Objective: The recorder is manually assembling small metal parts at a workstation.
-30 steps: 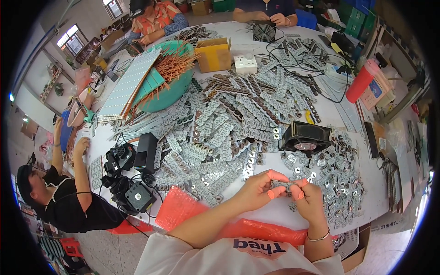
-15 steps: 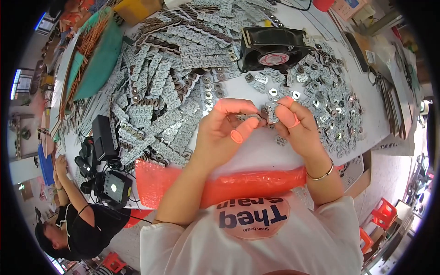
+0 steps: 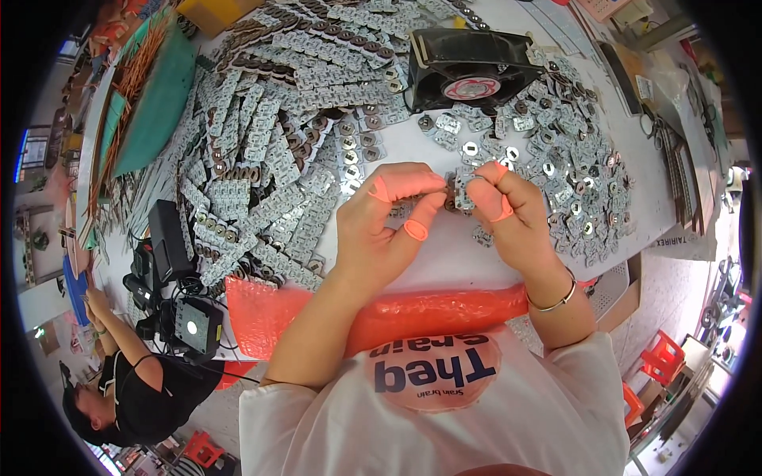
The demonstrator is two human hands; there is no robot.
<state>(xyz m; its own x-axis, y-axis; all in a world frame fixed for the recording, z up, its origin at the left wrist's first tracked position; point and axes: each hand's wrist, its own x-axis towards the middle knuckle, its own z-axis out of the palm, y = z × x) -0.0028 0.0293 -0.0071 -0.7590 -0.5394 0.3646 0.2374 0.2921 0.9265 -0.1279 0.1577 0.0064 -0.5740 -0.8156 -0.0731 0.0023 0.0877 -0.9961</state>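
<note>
Fingers of the left hand [image 3: 373,226] and right hand [image 3: 520,226] stay close above the white table [image 3: 468,268], below the black fan [image 3: 436,79]. Right ones pinch a small metal piece [image 3: 460,193] between the hands; left ones almost meet, their hold I cannot tell.

Left grip [image 3: 371,232] close beside right grip [image 3: 517,224]
</note>
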